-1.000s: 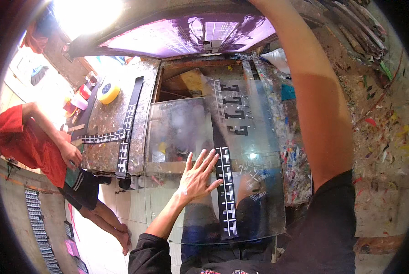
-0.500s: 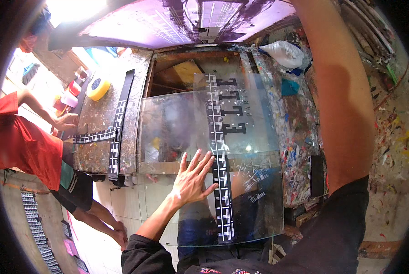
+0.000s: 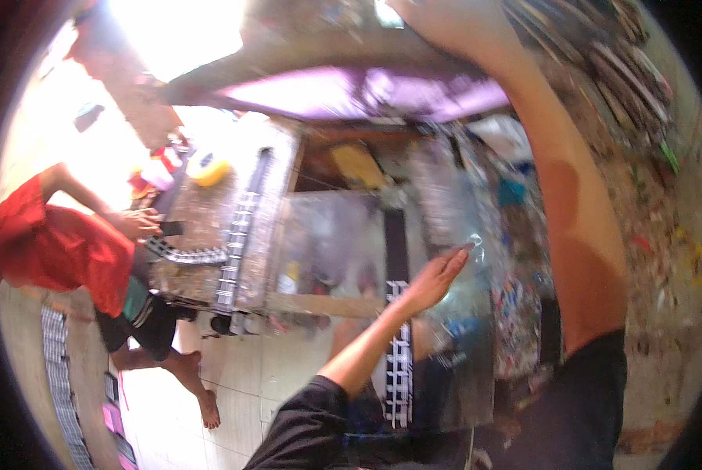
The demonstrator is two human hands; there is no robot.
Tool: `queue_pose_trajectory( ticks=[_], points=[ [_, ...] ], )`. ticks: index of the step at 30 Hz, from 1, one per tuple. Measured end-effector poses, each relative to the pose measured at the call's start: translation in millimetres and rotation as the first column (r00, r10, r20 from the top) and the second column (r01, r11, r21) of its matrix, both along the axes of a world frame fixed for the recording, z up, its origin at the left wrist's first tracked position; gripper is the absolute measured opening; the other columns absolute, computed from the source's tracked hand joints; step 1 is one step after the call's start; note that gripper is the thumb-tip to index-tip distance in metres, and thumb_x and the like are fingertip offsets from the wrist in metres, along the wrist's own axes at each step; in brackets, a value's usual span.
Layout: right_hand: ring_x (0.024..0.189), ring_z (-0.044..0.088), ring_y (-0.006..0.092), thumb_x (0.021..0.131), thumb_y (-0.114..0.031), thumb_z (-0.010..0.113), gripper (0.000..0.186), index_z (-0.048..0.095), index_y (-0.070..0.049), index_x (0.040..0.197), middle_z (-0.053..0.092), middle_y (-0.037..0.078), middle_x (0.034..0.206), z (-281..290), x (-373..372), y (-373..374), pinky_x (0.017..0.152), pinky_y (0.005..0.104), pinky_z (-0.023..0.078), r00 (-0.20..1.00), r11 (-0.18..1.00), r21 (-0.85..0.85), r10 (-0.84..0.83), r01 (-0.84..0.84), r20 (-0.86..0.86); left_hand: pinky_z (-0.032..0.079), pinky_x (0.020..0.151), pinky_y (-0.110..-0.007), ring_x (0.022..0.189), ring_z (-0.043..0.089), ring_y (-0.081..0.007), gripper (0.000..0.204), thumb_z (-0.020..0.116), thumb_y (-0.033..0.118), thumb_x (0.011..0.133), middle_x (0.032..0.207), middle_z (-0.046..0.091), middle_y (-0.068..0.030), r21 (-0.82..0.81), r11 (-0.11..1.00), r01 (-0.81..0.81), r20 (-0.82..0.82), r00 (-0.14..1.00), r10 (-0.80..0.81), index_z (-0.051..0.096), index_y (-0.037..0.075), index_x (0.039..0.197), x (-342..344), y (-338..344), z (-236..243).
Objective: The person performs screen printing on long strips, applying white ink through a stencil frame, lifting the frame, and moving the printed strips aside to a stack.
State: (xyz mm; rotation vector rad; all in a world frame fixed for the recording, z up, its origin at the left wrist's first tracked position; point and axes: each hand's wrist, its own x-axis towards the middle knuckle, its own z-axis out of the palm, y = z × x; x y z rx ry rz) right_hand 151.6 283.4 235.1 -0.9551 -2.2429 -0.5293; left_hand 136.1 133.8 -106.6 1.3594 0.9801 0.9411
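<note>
A large clear pane (image 3: 464,376) leans in front of me, with a black-and-white patterned strip (image 3: 398,360) running down it. My left hand (image 3: 437,276) lies flat against the pane just right of the strip, fingers straight and close together, holding nothing. The black sleeve of that arm comes up from the lower edge. My bare right arm (image 3: 578,235) reaches up along the right side, and its hand is cut off beyond the top of the picture. The whole view is motion-blurred.
A worktable (image 3: 202,227) with patterned strips (image 3: 237,243) and a yellow tape roll (image 3: 208,167) stands at the left. Beside it stands a person in a red shirt (image 3: 61,251), one hand on the table. A paint-splattered wall (image 3: 664,235) is at the right, a purple surface (image 3: 351,98) above.
My left hand has slid right and upward across the pane, and its spread fingers have drawn together. The view has shifted and blurred. The person in red stays at the table.
</note>
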Motion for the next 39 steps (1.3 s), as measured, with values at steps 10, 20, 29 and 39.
queue_pose_trajectory(
  ticks=[10,20,29,39],
  points=[
    [0.073,0.062,0.0330,0.085,-0.034,0.077,0.033,0.063,-0.005,0.080,0.061,0.015,0.075,-155,40,-151,0.072,0.0461,0.047,0.997,0.951,-0.301,0.076,-0.074,-0.006,0.062,0.083,-0.037,0.104,0.067,-0.0228,0.055,0.060,0.023,0.103,0.127,0.056,-0.0176,-0.061,0.587,-0.807,0.399,0.519,0.756,0.031,-0.005,0.141,-127,-127,71],
    [0.082,0.068,0.0414,0.085,-0.024,0.074,0.022,0.064,-0.005,0.090,0.070,0.019,0.085,-276,97,-132,0.072,0.0499,0.052,0.918,0.681,-0.731,0.312,-0.036,0.245,0.056,0.076,-0.039,0.088,0.071,-0.0232,0.047,0.074,0.031,0.093,0.097,0.073,-0.0179,-0.076,0.518,-0.852,-0.242,0.520,0.819,0.057,-0.010,0.109,-123,-166,-36],
    [0.090,0.068,0.0395,0.085,-0.016,0.071,0.021,0.062,-0.005,0.101,0.070,0.020,0.093,-288,29,73,0.077,0.0488,0.050,0.951,0.713,-0.678,0.302,-0.175,0.072,0.059,0.071,-0.034,0.077,0.073,-0.0194,0.039,0.071,0.026,0.097,0.089,0.074,-0.0158,-0.037,0.560,-0.828,-0.326,0.540,0.776,0.056,-0.010,0.103,-130,-159,-31],
    [0.080,0.066,0.0359,0.083,-0.010,0.070,0.014,0.059,-0.006,0.090,0.066,0.017,0.083,-317,44,-67,0.074,0.0476,0.048,0.916,0.782,-0.608,0.333,-0.137,0.223,0.064,0.069,-0.035,0.076,0.074,-0.0221,0.035,0.067,0.022,0.099,0.090,0.072,-0.0198,-0.349,0.548,-0.760,-0.309,0.645,0.699,0.055,-0.011,0.092,-138,-170,8]
  ],
)
